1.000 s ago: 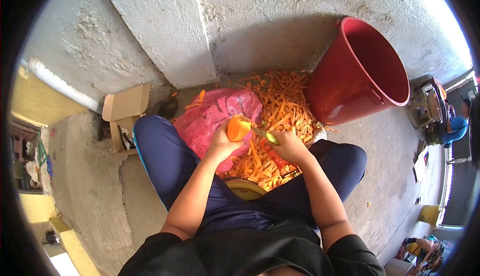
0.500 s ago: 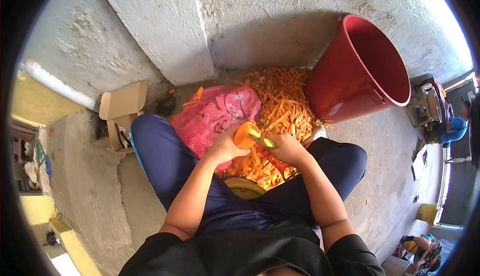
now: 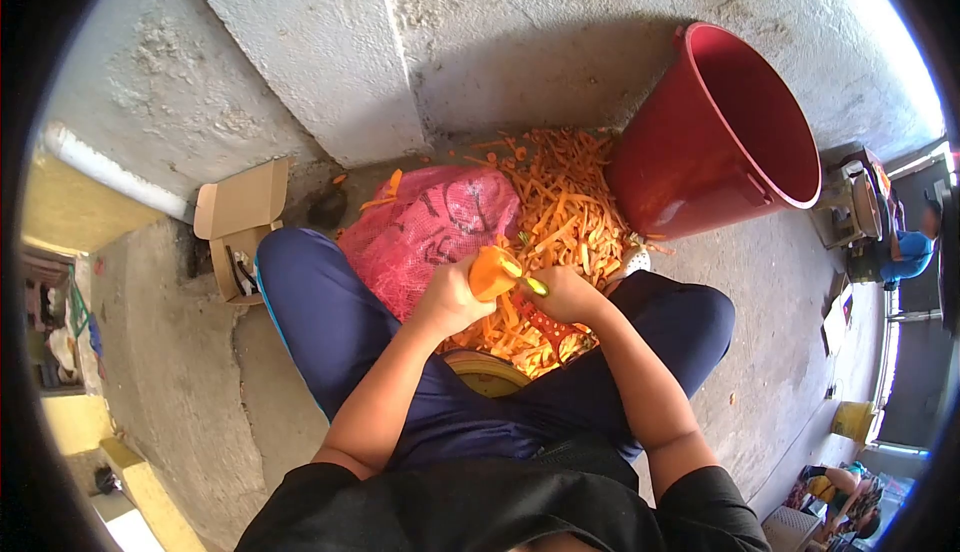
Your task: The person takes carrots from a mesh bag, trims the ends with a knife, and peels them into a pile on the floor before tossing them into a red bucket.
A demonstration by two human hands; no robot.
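Mid-frame, two hands work close together: the left hand (image 3: 455,297) has its fingers wrapped round one orange vegetable (image 3: 490,274), the right hand (image 3: 566,294) grasps one green-handled tool (image 3: 539,288) against it. Just above centre lie one pink mesh sack (image 3: 430,227) and one heap of uncountable orange peelings (image 3: 572,217); one red bin (image 3: 665,152) stands upper right, one cardboard box (image 3: 245,202) left.

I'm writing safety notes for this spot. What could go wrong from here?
The green-handled tool in the right hand might slip and nick the left hand, holding the orange piece close beside it. Orange strips lie loose on the floor, possibly a slipping hazard.
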